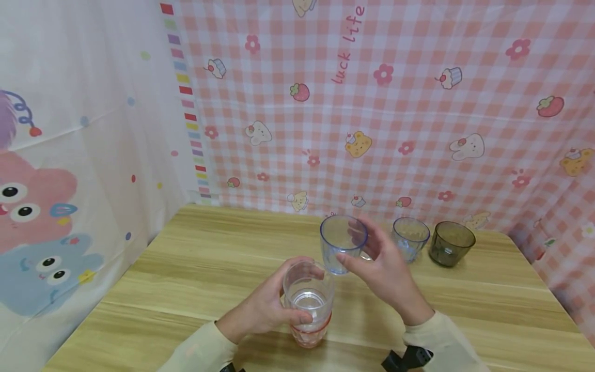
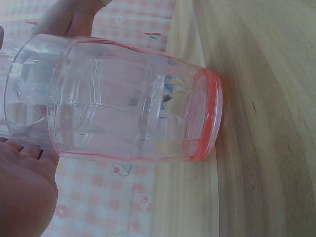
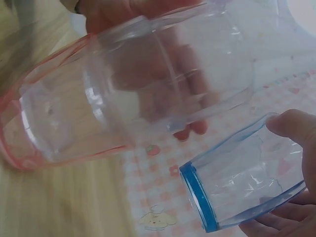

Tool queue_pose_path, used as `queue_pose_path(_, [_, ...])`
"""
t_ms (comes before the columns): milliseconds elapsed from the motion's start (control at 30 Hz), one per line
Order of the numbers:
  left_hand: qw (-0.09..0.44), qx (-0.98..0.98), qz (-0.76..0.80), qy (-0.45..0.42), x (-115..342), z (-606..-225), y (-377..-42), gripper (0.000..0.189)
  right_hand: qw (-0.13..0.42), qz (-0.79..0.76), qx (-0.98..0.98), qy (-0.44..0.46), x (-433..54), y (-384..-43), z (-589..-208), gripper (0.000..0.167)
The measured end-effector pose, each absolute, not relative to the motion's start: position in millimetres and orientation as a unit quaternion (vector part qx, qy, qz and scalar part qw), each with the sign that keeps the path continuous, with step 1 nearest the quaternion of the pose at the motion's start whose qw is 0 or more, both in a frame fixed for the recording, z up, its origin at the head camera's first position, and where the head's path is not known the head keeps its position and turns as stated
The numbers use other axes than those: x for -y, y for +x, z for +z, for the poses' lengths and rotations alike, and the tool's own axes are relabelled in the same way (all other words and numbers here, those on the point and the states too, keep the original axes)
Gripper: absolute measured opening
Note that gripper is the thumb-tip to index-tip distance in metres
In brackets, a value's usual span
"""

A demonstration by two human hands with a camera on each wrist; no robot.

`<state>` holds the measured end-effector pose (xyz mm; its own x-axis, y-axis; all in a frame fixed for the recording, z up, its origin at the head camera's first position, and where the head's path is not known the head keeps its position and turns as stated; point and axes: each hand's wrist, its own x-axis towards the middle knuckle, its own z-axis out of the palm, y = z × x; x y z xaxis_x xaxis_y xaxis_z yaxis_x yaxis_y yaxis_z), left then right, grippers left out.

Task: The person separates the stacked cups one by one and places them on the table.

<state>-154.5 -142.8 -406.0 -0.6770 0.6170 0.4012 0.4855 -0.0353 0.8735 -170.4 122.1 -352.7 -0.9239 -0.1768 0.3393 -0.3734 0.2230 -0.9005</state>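
Tabletop [image 1: 209, 258], cups [image 1: 333, 249] (in 2 hands [image 1: 385, 273])

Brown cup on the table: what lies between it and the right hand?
In the head view, a standing blue-rimmed cup on the table lies between the right hand, which holds a similar blue cup, and the brown cup.

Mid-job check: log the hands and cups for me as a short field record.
Left hand: grips clear cup
Clear cup sits in: red-tinted cup
Right hand: holds blue cup, mouth up
Blue cup to clear cup: close, apart
On table: second blue cup; brown cup to its right
Clear cups nested: count unclear
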Motion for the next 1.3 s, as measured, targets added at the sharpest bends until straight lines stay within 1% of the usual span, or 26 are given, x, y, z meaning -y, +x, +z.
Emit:
queue_pose_path(200, [0.051, -0.689, 0.601, 0.403, 142.6, -406.1, -154.8, 0.085, 0.059, 0.597, 0.784, 0.158, -121.0, -175.4, -366.7, 0.084])
queue_pose_path(333, [0.048, -0.690, 0.598, 0.405, 143.1, -407.1, -154.5, 0.086, 0.050, 0.603, 0.783, 0.147, -119.0, -179.9, -379.2, 0.082])
queue_pose_path(700, [0.043, -0.683, 0.596, 0.420, 143.3, -409.9, -156.8, 0.079, 0.026, 0.595, 0.798, 0.093, -116.2, -188.1, -403.9, 0.085])
queue_pose_path(1033, [0.042, -0.684, 0.593, 0.423, 142.9, -409.0, -157.5, 0.084, 0.029, 0.576, 0.814, 0.073, -111.4, -193.8, -421.2, 0.083])
queue_pose_path(1300, [0.041, -0.683, 0.595, 0.423, 142.5, -409.1, -157.9, 0.084, 0.025, 0.568, 0.821, 0.059, -111.3, -197.0, -430.1, 0.086])
